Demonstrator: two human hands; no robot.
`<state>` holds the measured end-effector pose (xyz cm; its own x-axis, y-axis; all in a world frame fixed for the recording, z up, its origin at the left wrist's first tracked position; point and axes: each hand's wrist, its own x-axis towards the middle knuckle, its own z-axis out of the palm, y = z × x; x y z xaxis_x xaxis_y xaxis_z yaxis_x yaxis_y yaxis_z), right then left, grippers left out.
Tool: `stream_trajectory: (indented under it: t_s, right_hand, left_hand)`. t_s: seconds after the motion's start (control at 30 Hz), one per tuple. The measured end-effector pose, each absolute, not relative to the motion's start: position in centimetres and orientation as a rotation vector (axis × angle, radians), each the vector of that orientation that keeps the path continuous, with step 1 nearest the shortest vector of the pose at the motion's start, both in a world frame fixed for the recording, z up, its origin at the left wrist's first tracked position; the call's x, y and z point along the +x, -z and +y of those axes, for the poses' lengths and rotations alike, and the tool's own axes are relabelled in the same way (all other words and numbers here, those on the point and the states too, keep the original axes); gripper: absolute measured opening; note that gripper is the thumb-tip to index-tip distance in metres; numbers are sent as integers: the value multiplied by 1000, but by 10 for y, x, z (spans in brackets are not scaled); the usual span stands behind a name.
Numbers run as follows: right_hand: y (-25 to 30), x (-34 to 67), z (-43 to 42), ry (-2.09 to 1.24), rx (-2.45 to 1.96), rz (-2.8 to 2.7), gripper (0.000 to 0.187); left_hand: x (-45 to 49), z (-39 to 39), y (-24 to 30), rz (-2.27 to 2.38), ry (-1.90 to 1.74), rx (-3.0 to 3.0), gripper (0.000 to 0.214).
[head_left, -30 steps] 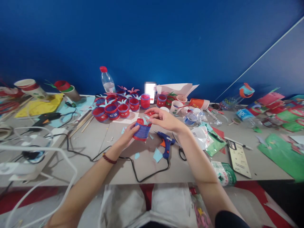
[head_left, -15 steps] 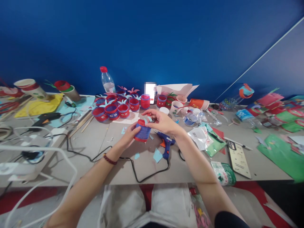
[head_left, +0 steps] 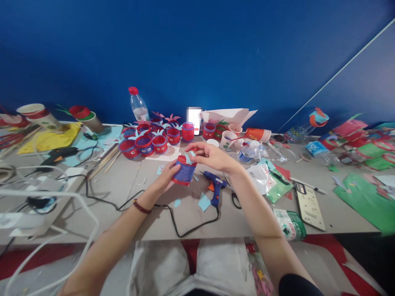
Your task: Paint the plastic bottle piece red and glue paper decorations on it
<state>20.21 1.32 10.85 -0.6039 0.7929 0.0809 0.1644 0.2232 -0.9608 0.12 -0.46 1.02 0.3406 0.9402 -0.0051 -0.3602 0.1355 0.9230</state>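
Observation:
My left hand [head_left: 166,176] is closed around the side of a small blue-and-red painted cup [head_left: 184,172], held above the table and slightly tilted. At its rim, my right hand [head_left: 211,157] pinches a light blue paper leaf piece [head_left: 189,158] with pointed tips, which meets the cup's upper edge. My fingers partly cover the paper. Just right of the cup lies a blue glue gun [head_left: 216,187] with an orange trigger. Behind my hands stand several finished-looking red and blue cups [head_left: 145,146] with eyes and paper leaves.
A black cord [head_left: 173,222] runs from the glue gun across the table front. Scissors [head_left: 236,200] lie beneath my right forearm. A clear bottle [head_left: 138,106], paper cups [head_left: 228,139], a phone [head_left: 309,206] and a power strip [head_left: 46,216] surround the work area. Light blue scraps [head_left: 204,202] lie nearby.
My right hand has moved slightly down and left, bringing the light blue paper leaf piece against the cup's rim. My left hand still holds the cup.

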Motion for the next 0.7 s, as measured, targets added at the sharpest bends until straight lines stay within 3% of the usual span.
stream_trajectory:
  t_s: [0.7]
  right_hand:
    - [-109,194,5,-1083,-906,-2033,35]
  left_hand:
    - [0,-5,-11,778,-1015,981,61]
